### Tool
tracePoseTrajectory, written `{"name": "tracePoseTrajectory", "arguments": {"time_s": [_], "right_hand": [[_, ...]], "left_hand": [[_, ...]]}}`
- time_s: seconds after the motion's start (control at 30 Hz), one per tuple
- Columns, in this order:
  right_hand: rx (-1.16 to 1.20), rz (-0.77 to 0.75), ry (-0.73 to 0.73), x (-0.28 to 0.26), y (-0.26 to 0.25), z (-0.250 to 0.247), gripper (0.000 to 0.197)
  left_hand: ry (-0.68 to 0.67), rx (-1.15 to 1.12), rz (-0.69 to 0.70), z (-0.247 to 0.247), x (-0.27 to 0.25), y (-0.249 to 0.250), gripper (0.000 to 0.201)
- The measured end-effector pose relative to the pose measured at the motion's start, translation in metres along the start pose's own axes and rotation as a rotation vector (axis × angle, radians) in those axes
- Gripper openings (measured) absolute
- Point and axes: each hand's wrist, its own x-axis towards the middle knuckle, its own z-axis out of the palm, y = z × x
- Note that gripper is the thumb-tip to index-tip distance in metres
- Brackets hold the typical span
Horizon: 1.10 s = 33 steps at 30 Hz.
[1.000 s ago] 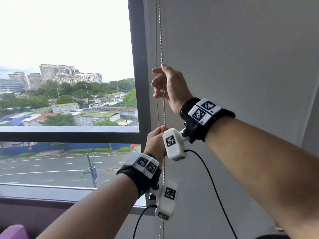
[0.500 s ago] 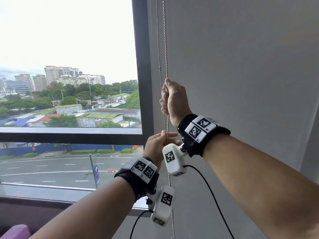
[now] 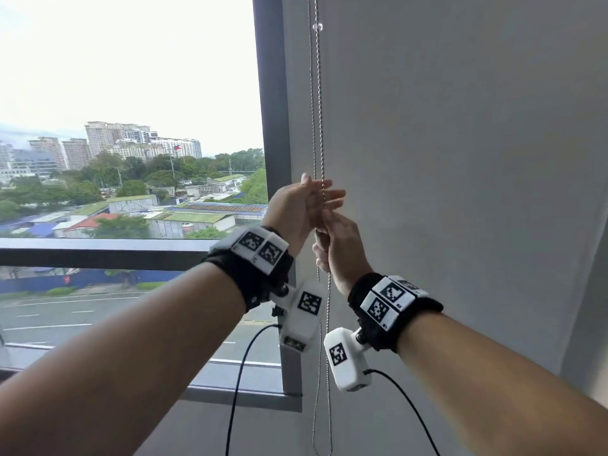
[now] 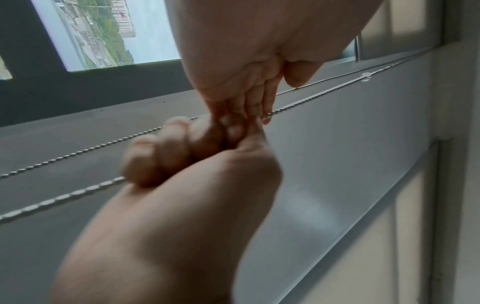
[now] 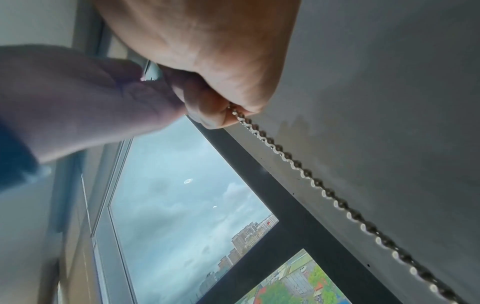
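Head view: grey roller blind (image 3: pixel 460 143) fills the wall behind and to the right of both hands; dark window frame (image 3: pixel 271 93) stands upright just left of them. Both hands raised close together, touching, left above right. Right hand (image 3: pixel 342 251) clenched into a fist round the bead chain (image 3: pixel 319 110), the cord entering at the top of the fist and leaving below the wrist. Left hand (image 3: pixel 301 209) released: thumb up, fingers (image 3: pixel 334 194) straight and reaching across the chain, not closed on it. Chain hangs between blind and frame as two thin parallel strands, running straight up above the hands and down past both wrists to a narrow loop well below. Silvery metal, small round beads strung close. Right wrist view: beads read alternately bright and dark where the strand comes out of the curled fingers. Small clear connector (image 3: pixel 317 27) sits on the chain high above the left hand.
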Motion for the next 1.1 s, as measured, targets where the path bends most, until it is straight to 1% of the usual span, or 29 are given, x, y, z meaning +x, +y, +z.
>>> {"name": "tracePoseTrajectory", "arguments": {"time_s": [0.1,0.2,0.27,0.3,0.33,0.4,0.43,0.5,0.6,0.67,0.73,0.87,1.0,1.1], "right_hand": [[-0.039,0.002,0.012,-0.010,-0.002,-0.001,0.041],[-0.083,-0.005,0.059,-0.023,-0.007,0.000,0.038],[-0.056,0.013,0.071,-0.027,-0.003,-0.004,0.051],[-0.064,0.018,0.065,-0.027,0.003,-0.007,0.051],[-0.078,0.018,0.066,-0.026,0.010,-0.009,0.045],[-0.088,0.037,0.052,-0.026,0.026,-0.013,0.030],[-0.078,0.058,0.037,-0.027,0.031,-0.015,0.027],[-0.096,0.066,-0.004,-0.027,0.040,-0.020,0.030],[-0.180,0.021,-0.061,-0.027,0.039,-0.026,0.030],[-0.235,-0.019,-0.077,-0.023,0.037,-0.029,0.035],[-0.241,-0.046,-0.041,-0.013,0.033,-0.032,0.036],[-0.246,-0.112,-0.010,0.014,0.003,-0.028,0.039],[-0.258,-0.149,-0.071,0.035,-0.033,-0.016,0.031],[-0.202,-0.113,-0.102,0.049,-0.053,-0.003,0.036]], "left_hand": [[-0.054,0.018,-0.021,0.010,0.007,0.020,0.046],[-0.069,-0.039,-0.030,0.018,0.017,0.038,0.044],[-0.041,-0.078,-0.045,0.025,0.022,0.046,0.042],[-0.016,-0.074,-0.047,0.028,0.023,0.047,0.040],[0.008,-0.050,-0.035,0.031,0.024,0.046,0.038],[0.060,0.019,0.032,0.033,0.022,0.038,0.035],[0.081,0.042,0.069,0.032,0.021,0.032,0.035],[0.108,0.048,0.108,0.031,0.016,0.022,0.036],[0.132,0.041,0.114,0.028,0.012,0.012,0.036],[0.145,0.048,0.103,0.023,0.009,0.004,0.035],[0.158,0.047,0.080,0.015,0.005,-0.006,0.035],[0.169,0.046,0.019,0.000,-0.009,-0.036,0.036],[0.195,0.067,-0.054,-0.012,-0.023,-0.065,0.039],[0.211,0.075,-0.087,-0.015,-0.030,-0.077,0.043]]}}
